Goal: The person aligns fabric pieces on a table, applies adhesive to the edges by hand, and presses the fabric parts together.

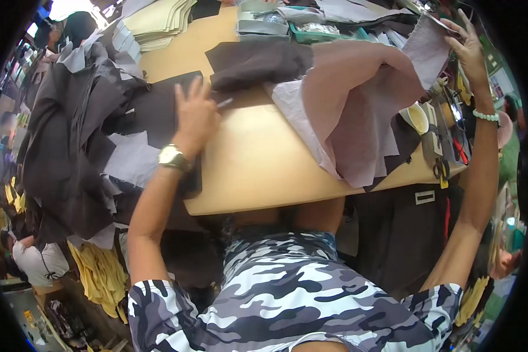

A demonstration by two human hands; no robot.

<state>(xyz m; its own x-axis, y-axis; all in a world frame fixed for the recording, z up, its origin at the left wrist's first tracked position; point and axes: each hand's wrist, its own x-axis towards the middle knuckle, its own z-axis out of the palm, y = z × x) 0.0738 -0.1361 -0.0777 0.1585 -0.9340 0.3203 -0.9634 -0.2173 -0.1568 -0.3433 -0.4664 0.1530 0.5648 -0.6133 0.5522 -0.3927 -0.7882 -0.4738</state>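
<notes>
My left hand (196, 114) lies over dark fabric at the left of the wooden table (258, 158), slightly blurred, its fingers spread apart. A small pale object (224, 102) shows beside its thumb; I cannot make out what it is. At the upper right my right hand (466, 56) is raised, pinching the edge of a greyish-pink fabric piece (364, 88) between thumb and fingers. That fabric is lifted and folded over, its lower part draping towards the table's near edge. Dark brown fabric (258, 61) adjoins it across the table.
A large heap of dark fabric (64, 141) hangs at the left. Cream sheets (158, 23) are stacked at the back, beside a grey tray (263, 23) and a green basket (317, 35). Scissors (440, 170) and a yellow-white cup (415, 119) are at the right. Another person (38, 258) is at lower left.
</notes>
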